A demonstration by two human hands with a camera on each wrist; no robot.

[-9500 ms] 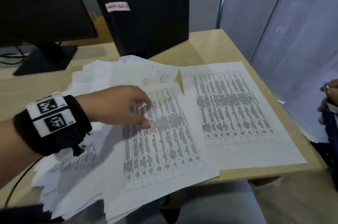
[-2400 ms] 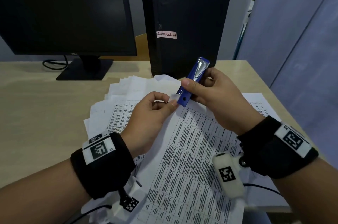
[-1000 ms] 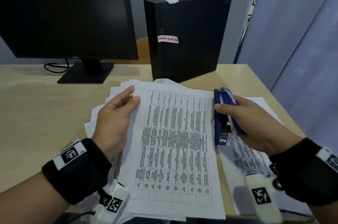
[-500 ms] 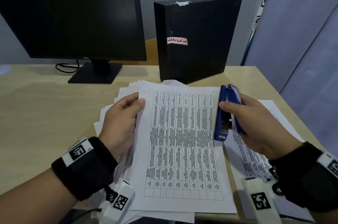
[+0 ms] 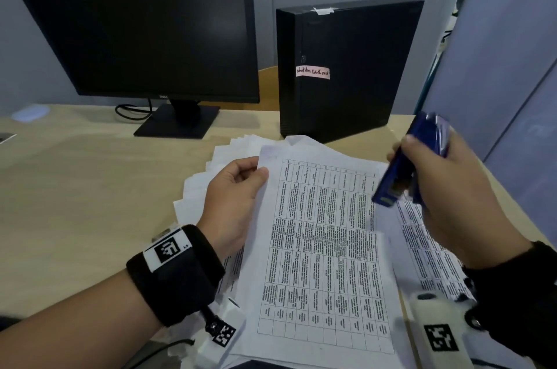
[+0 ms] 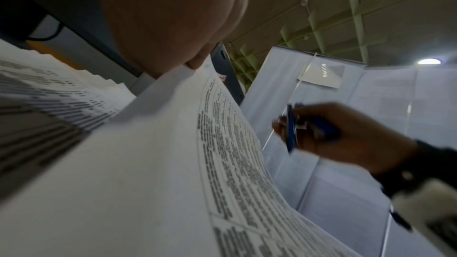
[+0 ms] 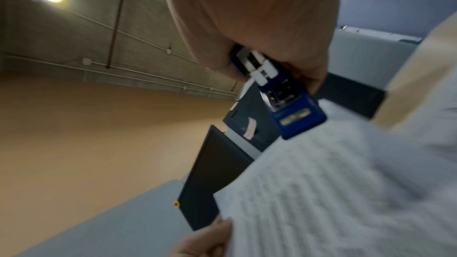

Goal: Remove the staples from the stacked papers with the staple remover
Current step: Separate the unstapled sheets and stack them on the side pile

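A printed table sheet set [image 5: 325,248] lies on top of a fanned stack of papers [image 5: 205,188] at the desk's front. My left hand [image 5: 238,188] pinches the set's top left corner, lifting it a little [image 6: 173,144]. My right hand [image 5: 446,194] grips the blue staple remover [image 5: 404,170], tilted and raised above the set's right edge, its lower end pointing down and left. In the right wrist view the blue staple remover [image 7: 284,95] shows its metal parts over the paper [image 7: 346,192]. No staple is visible.
A black monitor [image 5: 135,22] on its stand and a black computer case [image 5: 346,67] stand behind the papers. More printed sheets [image 5: 428,257] lie under my right wrist near the desk's right edge [image 5: 512,212]. Bare desk [image 5: 75,203] spreads to the left.
My right hand has lifted the staple remover off the paper's right edge and tilted it. My left hand has curled onto the top left corner and raised it slightly.
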